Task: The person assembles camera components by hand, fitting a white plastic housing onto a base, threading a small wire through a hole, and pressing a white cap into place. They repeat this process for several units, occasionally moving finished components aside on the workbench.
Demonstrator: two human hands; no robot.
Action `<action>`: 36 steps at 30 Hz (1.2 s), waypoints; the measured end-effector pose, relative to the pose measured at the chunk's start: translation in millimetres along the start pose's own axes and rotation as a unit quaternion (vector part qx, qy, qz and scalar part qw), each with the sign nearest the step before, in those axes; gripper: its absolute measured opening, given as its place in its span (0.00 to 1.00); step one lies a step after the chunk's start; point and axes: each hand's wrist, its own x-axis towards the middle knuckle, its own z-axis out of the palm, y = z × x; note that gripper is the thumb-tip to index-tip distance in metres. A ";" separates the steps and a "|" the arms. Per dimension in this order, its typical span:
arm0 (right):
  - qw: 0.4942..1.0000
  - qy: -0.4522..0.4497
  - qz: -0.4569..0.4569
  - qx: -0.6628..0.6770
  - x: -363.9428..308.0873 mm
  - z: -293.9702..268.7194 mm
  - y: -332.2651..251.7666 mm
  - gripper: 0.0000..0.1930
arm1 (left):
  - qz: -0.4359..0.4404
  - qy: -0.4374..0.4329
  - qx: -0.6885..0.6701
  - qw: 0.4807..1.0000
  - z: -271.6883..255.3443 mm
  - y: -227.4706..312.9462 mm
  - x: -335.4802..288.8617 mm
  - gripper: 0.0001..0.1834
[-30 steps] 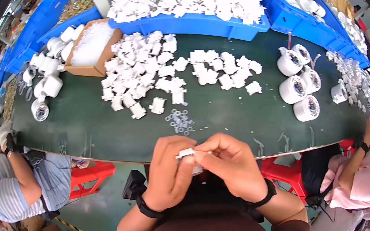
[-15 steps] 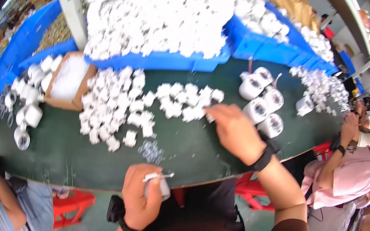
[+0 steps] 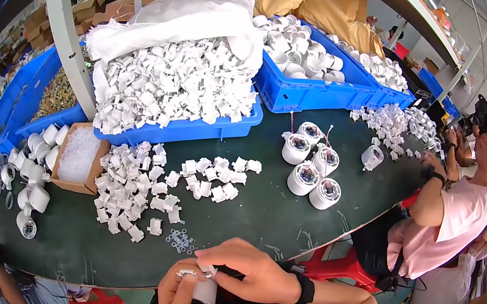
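Close to my body, below the table's near edge, my left hand (image 3: 175, 295) is closed around a white cylindrical housing (image 3: 206, 296). A thin white strip shows across the top of the housing, by my left thumb. My right hand (image 3: 251, 272) meets the left one there, pinching a small white plastic piece (image 3: 209, 270) against the housing; my fingers partly hide it. Just beyond my hands lie several small clear rings (image 3: 181, 241). Farther off are a small group of white plastic brackets (image 3: 215, 176) and a larger heap of them (image 3: 126, 188).
Several white housings with circuit boards (image 3: 304, 178) stand right of centre. A blue bin (image 3: 197, 130) heaped with brackets and another blue bin (image 3: 319, 97) of housings line the back. At left are a cardboard box (image 3: 78, 186) and white cylinders (image 3: 37, 199). A co-worker (image 3: 451, 225) sits at right.
My right hand has come back from the bracket group to the housing in my left hand. The view has shifted, so the bins and the far background show more.
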 end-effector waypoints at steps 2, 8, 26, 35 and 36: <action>1.000 0.015 -0.012 0.023 -2.9 4.0 2.7 0.21 | 0.009 0.004 0.021 1.000 -0.8 4.5 -0.5 0.11; 0.998 -0.062 0.015 0.002 0.1 -0.3 6.9 0.23 | 0.097 -0.040 0.223 0.969 -6.1 12.2 3.8 0.06; 0.960 0.013 0.181 0.214 3.6 39.5 -8.0 0.22 | 0.180 0.101 0.423 0.882 -1.6 9.8 9.0 0.19; 0.974 0.124 0.111 0.156 -2.3 63.5 -3.1 0.20 | 0.202 0.095 0.406 0.886 -3.9 -0.8 8.4 0.21; 0.978 0.139 0.089 0.124 -2.3 65.2 -1.8 0.21 | 0.209 0.095 0.415 0.880 -2.5 -4.1 8.1 0.22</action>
